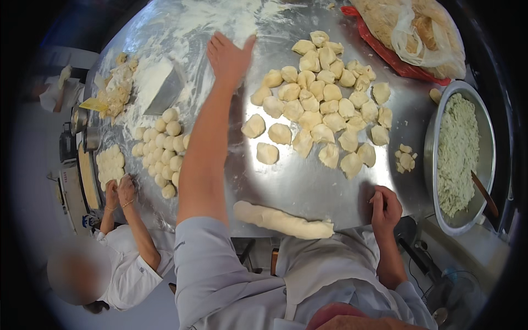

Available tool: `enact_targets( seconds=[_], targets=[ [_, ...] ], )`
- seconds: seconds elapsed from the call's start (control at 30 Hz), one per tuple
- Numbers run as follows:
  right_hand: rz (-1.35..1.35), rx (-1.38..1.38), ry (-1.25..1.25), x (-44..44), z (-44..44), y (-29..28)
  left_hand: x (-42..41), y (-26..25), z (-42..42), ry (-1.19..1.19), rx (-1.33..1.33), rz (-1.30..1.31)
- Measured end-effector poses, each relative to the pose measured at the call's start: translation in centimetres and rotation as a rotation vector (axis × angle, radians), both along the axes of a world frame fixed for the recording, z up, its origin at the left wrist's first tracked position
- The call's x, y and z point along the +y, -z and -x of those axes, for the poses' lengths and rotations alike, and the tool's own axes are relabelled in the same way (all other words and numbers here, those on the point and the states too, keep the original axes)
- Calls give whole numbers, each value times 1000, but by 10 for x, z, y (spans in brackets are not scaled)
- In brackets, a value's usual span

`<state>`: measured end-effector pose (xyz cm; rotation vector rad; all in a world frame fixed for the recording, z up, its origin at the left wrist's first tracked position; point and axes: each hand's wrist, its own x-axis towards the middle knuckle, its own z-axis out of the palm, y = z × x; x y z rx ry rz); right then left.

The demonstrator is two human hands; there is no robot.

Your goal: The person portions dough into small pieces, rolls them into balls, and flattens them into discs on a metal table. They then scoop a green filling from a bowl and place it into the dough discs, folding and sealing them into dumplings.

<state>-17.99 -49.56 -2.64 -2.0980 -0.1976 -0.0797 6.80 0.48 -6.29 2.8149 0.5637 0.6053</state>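
Note:
My left hand (231,55) reaches across the steel table with fingers spread, palm down at the edge of the scattered flour (243,20). Loosely curled, my right hand (386,206) is over the table's near edge at the right; its palm is hidden, and I cannot tell whether it holds anything. Between my arms lies a thick dough roll (284,220) along the near edge. Beyond it are several flattened, uneven dough pieces (309,119), some overlapping. A small cluster of dough scraps (406,159) sits beyond my right hand.
Right: a metal bowl (431,165) of chopped greenish filling, with a brown handle. Far right: a filled plastic bag (429,33) on red plastic. Left: dough balls (161,148), a metal scoop (167,90) with flour, crumbly dough (117,93). A co-worker's hands (119,192) touch dough pieces (110,165).

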Motion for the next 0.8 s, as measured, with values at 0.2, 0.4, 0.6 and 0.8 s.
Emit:
enact_targets(
  seconds=[0.2,0.4,0.6,0.8],
  targets=[
    [105,-42,-68,3,-9,-13,41,22,-86,213,-219,-244],
    [146,-52,-80,0,-10,-11,21,-7,-109,219,-183,-116],
    [128,-23,-96,3,-14,-16,16,-12,-83,-3,260,-177],
    [18,-48,-60,6,-10,-10,4,-17,1,22,151,-25]
  ],
)
